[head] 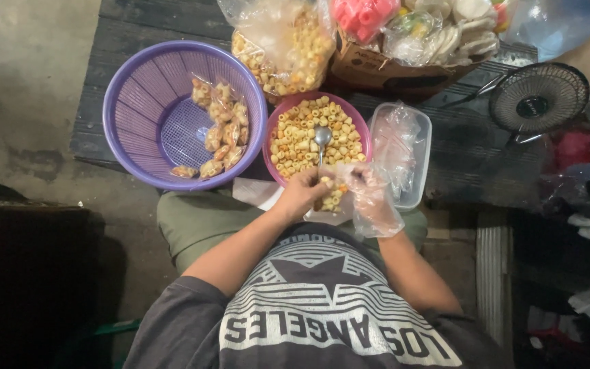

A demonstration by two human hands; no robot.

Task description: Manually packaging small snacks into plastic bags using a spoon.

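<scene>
My left hand [300, 195] is bare and my right hand [375, 199], in a loose clear plastic glove, meets it over my lap. Between them both hands hold a small clear plastic bag [334, 195] partly filled with yellow and orange ring-shaped snacks. Just beyond my hands stands a pink bowl [272, 137] full of the same snacks. In the bowl rests a metal spoon [322, 139], its handle pointing down to my left fingers; whether they grip it I cannot tell.
A purple basket [138, 102] at the left holds several filled small bags [221, 130]. A big clear bag of snacks [287, 48] and a cardboard box [370, 68] stand behind the bowl. A clear tub [418, 147] with empty bags sits right, a small fan [538, 99] beyond.
</scene>
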